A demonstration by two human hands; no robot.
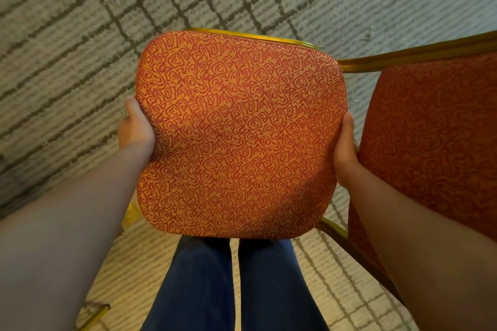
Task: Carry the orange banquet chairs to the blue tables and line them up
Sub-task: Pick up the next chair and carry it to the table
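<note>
An orange chair (pixel 239 131) with a swirl-patterned padded seat fills the middle of the view, seen from straight above, close in front of the person; a strip of its gold frame (pixel 255 35) shows along the far edge of the seat, and more gold metal shows under the near left corner. The left hand (pixel 137 129) grips the left side of the seat, its thumb lying up along the cushion's edge while the fingers curl down under the seat and out of sight; the right hand (pixel 345 148) grips the right side in the same way, thumb on the edge and fingers hidden beneath. Both bare forearms reach in from the lower corners. The chair is held between the two hands, level with its seat facing up; whether its feet touch the floor cannot be told, since the seat hides them. Just beside it on the right stands a second chair (pixel 435 126) of the same orange fabric and gold frame, its near side touching or nearly touching the right hand. Below the near edge of the held seat are the person's legs in dark blue trousers (pixel 199 285). Everything rests on or above a pale grey carpet (pixel 80 35) crossed by dark grid lines; another piece of gold frame lies low on the carpet at the bottom left.
</note>
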